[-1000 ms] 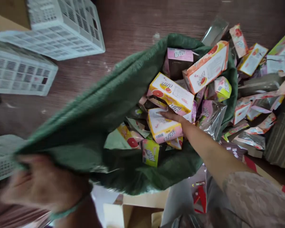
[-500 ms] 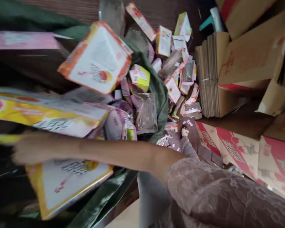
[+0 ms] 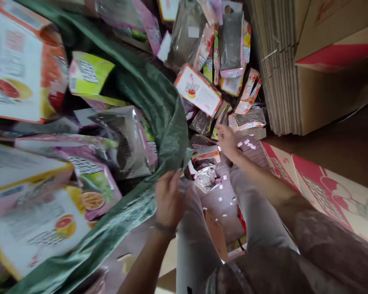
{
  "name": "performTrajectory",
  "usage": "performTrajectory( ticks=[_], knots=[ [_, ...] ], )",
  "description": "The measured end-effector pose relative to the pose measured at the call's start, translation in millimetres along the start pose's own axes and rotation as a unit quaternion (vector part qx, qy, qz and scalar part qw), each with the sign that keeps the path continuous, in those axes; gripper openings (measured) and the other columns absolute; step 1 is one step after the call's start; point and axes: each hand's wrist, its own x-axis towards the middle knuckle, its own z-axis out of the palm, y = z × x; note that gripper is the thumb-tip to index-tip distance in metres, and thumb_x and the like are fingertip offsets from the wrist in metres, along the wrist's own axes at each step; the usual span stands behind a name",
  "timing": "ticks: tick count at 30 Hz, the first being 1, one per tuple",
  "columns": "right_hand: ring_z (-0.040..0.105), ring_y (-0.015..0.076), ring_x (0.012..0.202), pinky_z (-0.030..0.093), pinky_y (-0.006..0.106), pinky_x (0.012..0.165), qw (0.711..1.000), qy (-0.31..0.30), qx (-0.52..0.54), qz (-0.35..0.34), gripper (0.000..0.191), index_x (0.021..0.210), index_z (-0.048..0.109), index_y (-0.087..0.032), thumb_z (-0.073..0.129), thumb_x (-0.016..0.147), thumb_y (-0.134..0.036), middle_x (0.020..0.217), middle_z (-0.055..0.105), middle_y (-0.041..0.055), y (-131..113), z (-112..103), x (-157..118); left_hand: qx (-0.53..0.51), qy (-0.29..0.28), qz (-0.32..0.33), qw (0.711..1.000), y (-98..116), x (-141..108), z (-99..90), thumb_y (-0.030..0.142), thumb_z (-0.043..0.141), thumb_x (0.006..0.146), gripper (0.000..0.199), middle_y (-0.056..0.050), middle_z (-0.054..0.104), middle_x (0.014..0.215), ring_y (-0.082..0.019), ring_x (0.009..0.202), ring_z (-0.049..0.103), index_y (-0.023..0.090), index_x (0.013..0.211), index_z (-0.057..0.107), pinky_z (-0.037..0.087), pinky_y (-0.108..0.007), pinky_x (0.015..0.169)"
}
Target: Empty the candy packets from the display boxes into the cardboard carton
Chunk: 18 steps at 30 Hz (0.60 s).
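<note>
Green sack [image 3: 170, 120], left of the legs [image 3: 191, 232], crammed with printed cartons [image 3: 16, 67]: probably soft, slick, bulky yet light; best taken by the bunched rim [image 3: 180, 149]. Left hand [image 3: 171, 200] at that rim, right hand [image 3: 228, 143] by loose packaging [image 3: 199, 90]; cannot tell either grip's width or hold.

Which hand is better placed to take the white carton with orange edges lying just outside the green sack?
Probably the right hand: it is nearer the white carton, while the left hand is at the rim of the green sack; blur hides whether it grips.
</note>
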Motion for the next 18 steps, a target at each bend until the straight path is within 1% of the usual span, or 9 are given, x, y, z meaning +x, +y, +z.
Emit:
performTrajectory(
  ticks=[2,4,6,8,10,11,13,16,18],
  knots=[
    [0.053,0.0369,0.157,0.041,0.065,0.135,0.990,-0.031,-0.121,-0.072,0.059,0.157,0.066,-0.016,0.047,0.102,-0.005,0.162,0.063,0.0191,75.0,-23.7,28.0,0.085,-0.108,0.018,0.990,12.9,31.1,61.7,0.024,0.086,0.086,0.076,-0.031,0.056,0.163,-0.050,0.155,0.051,0.008,0.156,0.064,0.040,-0.064,0.132],
    [0.037,0.0376,0.170,0.028,0.075,0.139,0.957,-0.066,-0.206,-0.193,0.066,0.162,0.063,-0.023,0.047,0.101,-0.002,0.176,0.049,0.0143,125.0,-32.9,62.0,0.172,-0.225,0.037,0.958,14.7,75.3,126.1,0.013,0.081,0.084,0.087,-0.032,0.040,0.176,-0.049,0.166,0.037,0.005,0.166,0.054,0.028,-0.066,0.137],
    [0.026,0.0336,0.175,0.019,0.077,0.140,0.910,-0.086,-0.255,-0.316,0.065,0.160,0.064,-0.031,0.046,0.104,-0.005,0.182,0.042,0.0048,147.9,-25.9,103.8,0.224,-0.275,0.036,0.934,3.5,118.6,179.7,0.008,0.070,0.090,0.084,-0.030,0.031,0.181,-0.048,0.171,0.027,0.004,0.171,0.048,0.021,-0.067,0.139],
    [0.029,0.0302,0.174,0.019,0.075,0.140,0.862,-0.100,-0.286,-0.406,0.057,0.153,0.068,-0.035,0.045,0.107,-0.010,0.178,0.048,-0.0028,150.8,-5.8,149.3,0.246,-0.290,0.030,0.924,-16.1,151.1,214.9,0.006,0.056,0.098,0.072,-0.030,0.041,0.176,-0.046,0.170,0.031,0.003,0.169,0.051,0.021,-0.067,0.139],
    [0.040,0.0288,0.168,0.027,0.072,0.137,0.826,-0.117,-0.333,-0.440,0.048,0.140,0.075,-0.031,0.045,0.108,-0.013,0.167,0.061,-0.0051,143.7,19.3,189.1,0.245,-0.301,0.027,0.921,-37.1,169.2,232.0,0.005,0.045,0.101,0.063,-0.028,0.063,0.158,-0.042,0.159,0.051,0.007,0.162,0.061,0.031,-0.062,0.135],
    [0.046,0.0288,0.163,0.031,0.069,0.136,0.812,-0.123,-0.367,-0.437,0.043,0.132,0.078,-0.025,0.045,0.107,-0.012,0.160,0.066,-0.0021,139.1,30.4,204.0,0.242,-0.308,0.027,0.920,-46.4,172.7,235.2,0.004,0.043,0.101,0.061,-0.026,0.071,0.146,-0.040,0.149,0.061,0.009,0.157,0.066,0.037,-0.059,0.132],
    [0.055,0.0285,0.153,0.039,0.061,0.133,0.799,-0.128,-0.420,-0.410,0.036,0.117,0.081,-0.014,0.047,0.107,-0.010,0.146,0.074,0.0076,130.7,44.0,221.1,0.236,-0.311,0.019,0.920,-60.4,167.3,234.6,0.003,0.044,0.098,0.055,-0.023,0.078,0.129,-0.038,0.132,0.071,0.011,0.144,0.075,0.048,-0.053,0.122],
    [0.060,0.0304,0.142,0.044,0.057,0.128,0.819,-0.129,-0.433,-0.354,0.033,0.106,0.080,-0.008,0.047,0.107,-0.008,0.129,0.076,0.0181,125.3,35.3,218.4,0.188,-0.263,-0.019,0.946,-68.8,122.7,223.4,0.005,0.054,0.092,0.039,-0.021,0.079,0.119,-0.037,0.123,0.073,0.012,0.120,0.081,0.055,-0.048,0.111],
    [0.061,0.0340,0.139,0.047,0.062,0.123,0.846,-0.120,-0.419,-0.306,0.033,0.105,0.079,-0.011,0.046,0.107,-0.011,0.127,0.075,0.0192,126.9,13.7,204.4,0.117,-0.175,-0.059,0.976,-65.1,69.1,213.3,0.009,0.059,0.092,0.028,-0.019,0.080,0.113,-0.035,0.117,0.075,0.014,0.108,0.081,0.058,-0.047,0.109]
  ],
)
